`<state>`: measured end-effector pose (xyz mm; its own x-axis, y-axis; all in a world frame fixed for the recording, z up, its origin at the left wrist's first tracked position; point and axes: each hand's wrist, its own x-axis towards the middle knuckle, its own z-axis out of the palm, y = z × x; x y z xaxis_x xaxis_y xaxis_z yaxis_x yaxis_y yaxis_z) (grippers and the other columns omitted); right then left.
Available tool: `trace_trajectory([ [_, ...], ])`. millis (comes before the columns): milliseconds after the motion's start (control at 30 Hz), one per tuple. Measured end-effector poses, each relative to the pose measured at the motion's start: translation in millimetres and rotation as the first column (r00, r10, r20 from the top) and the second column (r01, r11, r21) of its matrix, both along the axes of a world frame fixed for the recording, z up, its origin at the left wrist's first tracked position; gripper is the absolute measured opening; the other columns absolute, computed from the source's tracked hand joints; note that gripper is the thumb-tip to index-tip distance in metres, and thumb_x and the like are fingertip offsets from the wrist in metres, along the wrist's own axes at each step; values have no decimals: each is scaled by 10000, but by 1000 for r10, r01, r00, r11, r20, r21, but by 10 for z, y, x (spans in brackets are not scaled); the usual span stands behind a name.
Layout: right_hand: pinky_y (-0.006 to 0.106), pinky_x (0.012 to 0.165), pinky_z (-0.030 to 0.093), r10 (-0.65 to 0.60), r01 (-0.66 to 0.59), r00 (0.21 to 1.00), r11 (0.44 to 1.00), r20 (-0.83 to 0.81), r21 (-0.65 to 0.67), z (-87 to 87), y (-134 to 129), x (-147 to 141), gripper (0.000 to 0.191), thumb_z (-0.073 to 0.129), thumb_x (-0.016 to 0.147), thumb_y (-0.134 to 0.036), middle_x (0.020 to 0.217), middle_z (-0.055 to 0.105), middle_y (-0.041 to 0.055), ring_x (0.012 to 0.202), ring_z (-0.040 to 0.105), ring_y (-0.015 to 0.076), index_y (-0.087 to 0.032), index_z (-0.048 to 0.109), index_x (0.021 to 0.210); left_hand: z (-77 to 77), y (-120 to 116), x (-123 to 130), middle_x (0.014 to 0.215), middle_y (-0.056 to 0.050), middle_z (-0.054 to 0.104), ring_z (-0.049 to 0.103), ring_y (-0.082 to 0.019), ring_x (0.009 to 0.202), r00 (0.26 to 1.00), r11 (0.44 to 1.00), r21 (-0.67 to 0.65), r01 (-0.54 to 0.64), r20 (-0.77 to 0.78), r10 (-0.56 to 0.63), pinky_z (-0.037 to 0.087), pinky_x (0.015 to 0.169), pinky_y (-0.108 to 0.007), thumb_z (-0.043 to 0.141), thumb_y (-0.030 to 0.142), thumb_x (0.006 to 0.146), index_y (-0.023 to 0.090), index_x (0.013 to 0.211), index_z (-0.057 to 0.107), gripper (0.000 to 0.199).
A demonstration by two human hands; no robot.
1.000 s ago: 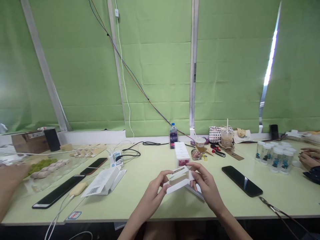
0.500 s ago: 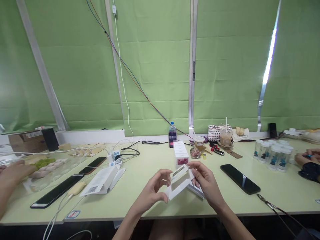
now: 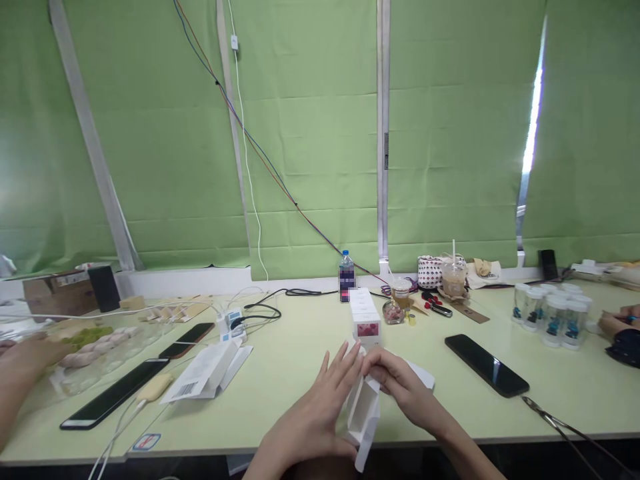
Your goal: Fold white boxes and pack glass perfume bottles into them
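Observation:
A small white carton (image 3: 364,413) with an open flap is held between my two hands near the table's front edge. My left hand (image 3: 320,410) lies along its left side, with fingers spread and the thumb at its lower end. At the carton's upper end, my right hand (image 3: 400,387) pinches the edge with bent fingers. Beyond my right hand a flat white piece (image 3: 421,375) lies on the table, partly hidden. A row of white boxes (image 3: 364,313) with a pink picture on the front stands just behind my hands.
Left are folded white cartons (image 3: 203,377), phones (image 3: 120,393) and a co-worker's hand (image 3: 30,360) at a clear tray (image 3: 107,353). Right are a phone (image 3: 485,363), pliers (image 3: 547,415), clear tubes (image 3: 553,317) and another person's hand (image 3: 617,323). A bottle (image 3: 346,277) stands behind.
The white carton has been turned from slanting sideways to nearly upright and moved slightly lower. My left hand has flattened along it, and my right hand has closed on its upper end.

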<state>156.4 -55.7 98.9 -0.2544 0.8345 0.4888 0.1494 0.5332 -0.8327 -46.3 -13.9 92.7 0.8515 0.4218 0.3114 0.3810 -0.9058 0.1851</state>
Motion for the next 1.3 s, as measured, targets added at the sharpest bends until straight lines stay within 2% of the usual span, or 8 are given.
trace_trajectory([
  [133,252,657,437,-6,2,997,999,73,50,3,17,54,232,402,950,-384,851,565,20,760,525,161,-222,558,898,21,6,27,1513,-112,296,240,-333,1396,1000,994,105,11,9,-12,153,1121,-609,745,185,671,298,1467,-91,1160],
  [267,283,735,449,-146,134,985,983,94,122,-11,83,80,292,358,963,-410,869,583,23,781,553,167,-215,575,961,87,-14,19,1353,-128,494,385,-319,1314,1000,990,138,4,15,-6,190,1128,-574,710,277,680,232,1397,285,834],
  [400,257,617,444,-211,205,976,974,55,98,-42,89,57,390,320,952,-505,855,514,7,609,504,123,-214,560,1053,117,-13,-5,1254,-135,530,478,-310,1215,990,989,111,-100,112,87,231,1115,-553,736,365,640,195,1280,368,758],
  [500,262,631,442,-178,171,979,982,95,82,-48,18,14,436,330,933,-543,884,509,7,649,513,135,-228,498,1184,95,3,-1,1181,-117,551,533,-304,1122,974,985,63,-159,172,146,298,1072,-536,755,417,621,201,1258,350,785],
  [600,268,636,432,-197,192,965,980,176,44,-48,-58,-40,466,450,904,-478,909,519,4,657,509,139,-244,393,1303,49,19,23,1089,-101,553,555,-305,1021,957,978,32,-208,213,197,428,931,-477,764,438,612,201,1173,403,708],
  [700,277,671,437,-224,227,950,974,216,11,-43,-82,-77,478,491,885,-316,920,542,4,686,525,146,-251,353,1338,13,24,43,1068,-88,531,548,-305,992,947,977,-12,-212,245,208,458,849,-427,807,442,558,204,1123,424,723],
  [967,297,764,450,-12,5,999,972,-31,-235,21,-30,10,430,438,886,-265,976,586,17,859,560,183,-261,388,1313,58,5,22,1069,-49,512,542,-254,960,924,956,-242,-168,298,238,472,785,-350,840,440,519,216,1164,422,801],
  [1300,347,997,366,190,-220,972,943,-138,-250,-201,126,10,495,522,892,-426,1318,499,44,1187,468,232,-286,402,1352,35,71,-44,1188,-51,517,531,-267,1079,917,933,-360,3,373,141,444,926,-392,872,408,490,253,1206,421,860],
])
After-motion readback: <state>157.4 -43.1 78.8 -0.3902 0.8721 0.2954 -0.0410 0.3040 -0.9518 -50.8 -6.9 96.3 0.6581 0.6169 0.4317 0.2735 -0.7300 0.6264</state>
